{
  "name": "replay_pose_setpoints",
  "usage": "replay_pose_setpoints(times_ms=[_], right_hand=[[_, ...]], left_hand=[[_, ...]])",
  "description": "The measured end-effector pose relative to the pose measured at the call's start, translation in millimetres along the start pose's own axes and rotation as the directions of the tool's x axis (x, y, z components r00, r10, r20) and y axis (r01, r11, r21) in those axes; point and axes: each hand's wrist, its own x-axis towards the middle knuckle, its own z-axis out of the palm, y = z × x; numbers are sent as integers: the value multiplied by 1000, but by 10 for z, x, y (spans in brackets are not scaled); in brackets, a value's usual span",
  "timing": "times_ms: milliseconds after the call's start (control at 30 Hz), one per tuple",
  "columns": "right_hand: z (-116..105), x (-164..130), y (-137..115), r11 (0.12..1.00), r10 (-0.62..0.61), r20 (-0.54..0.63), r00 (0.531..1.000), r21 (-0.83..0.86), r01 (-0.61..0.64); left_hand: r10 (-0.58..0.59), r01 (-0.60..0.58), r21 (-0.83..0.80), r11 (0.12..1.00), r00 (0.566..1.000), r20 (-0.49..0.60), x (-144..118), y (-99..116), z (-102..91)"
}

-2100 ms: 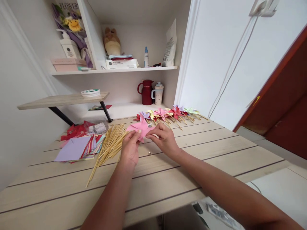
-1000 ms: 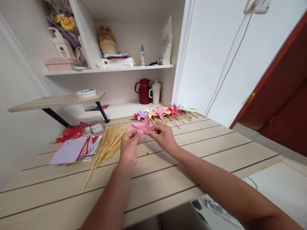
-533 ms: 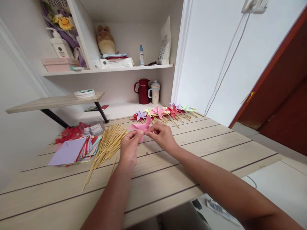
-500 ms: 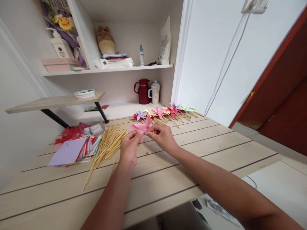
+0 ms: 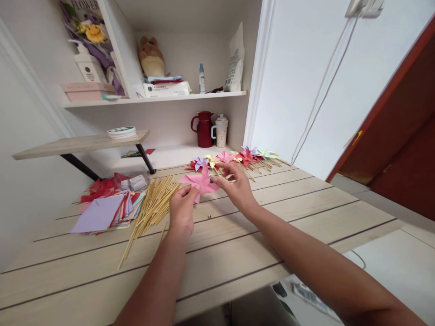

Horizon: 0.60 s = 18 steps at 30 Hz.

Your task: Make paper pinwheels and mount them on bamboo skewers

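Pinching the pink paper pinwheel (image 5: 200, 182) at its near-left blade, the left hand (image 5: 182, 211) is keeping thumb & forefinger closed on the paper edge. Right hand (image 5: 237, 184) is working at the pinwheel's right side w/ fingertips gathered near the hub; can't tell if it's actually gripping the paper or something tiny there, so its hold is unclear.

Pinwheel is hanging just above the wooden tabletop (image 5: 272, 213), roughly mid-table, both hands flanking it.

Handling, as a judgement: thin folded paper, v. light, soft, creasing easily; blades are likely springing open if let go. Best hold is prob. at the hub where the folded tips are meeting, or flat across a blade, w/ light pressure only.

Relative to the pinwheel:
- just left: loose pile of bamboo sticks (image 5: 152, 203)
- further left: stack of coloured paper squares (image 5: 102, 213), purple sheet on top, red scraps behind
- just behind & to the right: row of finished pinwheels on sticks (image 5: 238, 158)
- well behind: red jug (image 5: 204, 130) & a lidded cup (image 5: 220, 131) on the low white shelf
- near it on the table: small dark round bit (image 5: 209, 217), too small to ID
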Motion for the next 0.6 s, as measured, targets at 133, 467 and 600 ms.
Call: replay_pose_setpoints(times_ms=[133, 467, 600], right_hand=[[-32, 40, 25, 978, 164, 154, 974, 107, -181], [23, 20, -48, 907, 200, 343, 918, 290, -306], [28, 16, -30, 895, 254, 342, 905, 271, -354]], left_hand=[[23, -25, 27, 999, 999, 47, -4, -5, -8], [57, -70, 105, 992, 991, 120, -54, 40, 26], [62, -79, 123, 989, 989, 137, -74, 47, 40]])
